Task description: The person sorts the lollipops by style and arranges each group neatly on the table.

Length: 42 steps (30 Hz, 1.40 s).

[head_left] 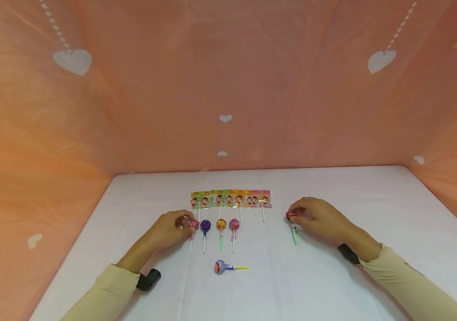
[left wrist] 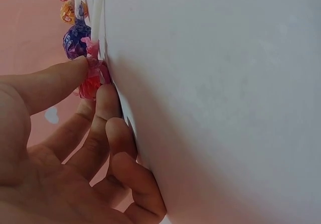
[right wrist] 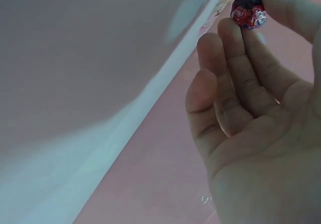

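My left hand (head_left: 170,229) pinches a pink lollipop (head_left: 193,224) by its wrapped head, its white stick pointing toward me. In the left wrist view, thumb and fingers close round the pink wrapper right at the white surface. Just right of it lie a purple lollipop (head_left: 205,225), a yellow-orange lollipop (head_left: 221,224) with a green stick and another pink lollipop (head_left: 234,224), side by side. Further right, my right hand (head_left: 324,219) holds a red lollipop (head_left: 290,215) between thumb and fingertips; its green stick angles down toward me. The right wrist view shows its dark-and-red wrapper (right wrist: 249,15).
Behind the row, flat lollipops in green, yellow and pink packets (head_left: 239,199) lie edge to edge. A blue-and-red lollipop (head_left: 220,267) with a yellow stick lies sideways nearer me. Orange cloth with hearts (head_left: 228,80) walls in the white table (head_left: 312,285).
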{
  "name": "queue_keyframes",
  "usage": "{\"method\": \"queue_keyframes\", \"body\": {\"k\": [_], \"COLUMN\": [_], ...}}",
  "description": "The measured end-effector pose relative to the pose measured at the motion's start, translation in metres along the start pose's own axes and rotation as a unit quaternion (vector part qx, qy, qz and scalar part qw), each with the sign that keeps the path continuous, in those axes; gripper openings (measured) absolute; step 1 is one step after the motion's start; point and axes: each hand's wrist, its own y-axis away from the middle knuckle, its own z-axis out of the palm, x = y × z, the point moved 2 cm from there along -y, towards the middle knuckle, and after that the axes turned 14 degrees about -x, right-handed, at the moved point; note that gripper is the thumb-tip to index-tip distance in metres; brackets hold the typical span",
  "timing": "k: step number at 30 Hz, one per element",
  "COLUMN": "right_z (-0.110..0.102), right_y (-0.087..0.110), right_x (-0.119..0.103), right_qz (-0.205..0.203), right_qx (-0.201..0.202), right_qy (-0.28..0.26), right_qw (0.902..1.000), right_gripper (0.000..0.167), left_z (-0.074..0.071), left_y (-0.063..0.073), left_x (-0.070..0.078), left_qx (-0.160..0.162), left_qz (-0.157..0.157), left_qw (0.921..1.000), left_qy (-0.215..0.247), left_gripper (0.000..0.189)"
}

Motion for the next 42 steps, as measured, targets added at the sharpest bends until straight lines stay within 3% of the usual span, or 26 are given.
{"method": "queue_keyframes", "body": {"k": [13, 21, 33, 42], "right_z": [0.008, 0.014, 0.019, 0.019], "right_y": [-0.014, -0.016, -0.020, -0.025], "right_x": [-0.022, -0.037, -0.048, -0.049], "right_qz": [0.003, 0.026, 0.044, 0.035], "right_qx": [-0.001, 0.011, 0.005, 0.002], "right_qy": [0.017, 0.048, 0.015, 0.001], "right_qw": [0.9999, 0.9985, 0.9989, 0.9994], "right_gripper": [0.016, 0.016, 0.015, 0.012], "left_z": [0.001, 0.001, 0.002, 0.000], "left_y": [-0.002, 0.000, -0.001, -0.001], "left_x": [-0.002, -0.001, -0.002, -0.002], "left_qx": [0.002, 0.004, 0.001, 0.002], "left_qz": [-0.001, -0.001, -0.005, 0.001], "left_qw": [1.0000, 1.0000, 0.9999, 0.9999], "left_qy": [0.003, 0.000, 0.010, 0.012], "left_gripper": [0.023, 0.023, 0.021, 0.020]}}
